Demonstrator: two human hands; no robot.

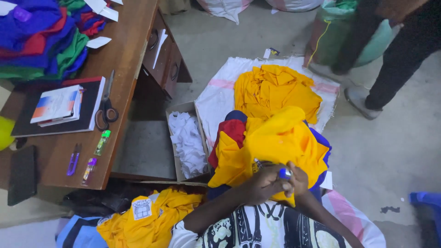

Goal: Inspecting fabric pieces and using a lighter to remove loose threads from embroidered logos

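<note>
Both hands meet low in the frame over a yellow garment bunched on the lap. The left hand is curled, its fingers closed around a small blue tool (a clipper or a lighter, too small to tell), with the blue tip showing between the two hands. The right hand is closed too, pinching the yellow cloth just beside that tip; how much cloth it has cannot be seen.

The garment lies draped over the knees, with red and blue panels showing at its left and right edges. Beyond it, on a white sack spread on the floor, sits a pile of yellow garments. To the left stands a cardboard box of white paper scraps, and near the left elbow lies another yellow heap.

The step in hand looks like fine work at one spot on the cloth, probably a seam or loose thread. The next move calls for keeping the cloth taut at the pinch and the tool tip steady on it.

A wooden desk bears scissors.
</note>
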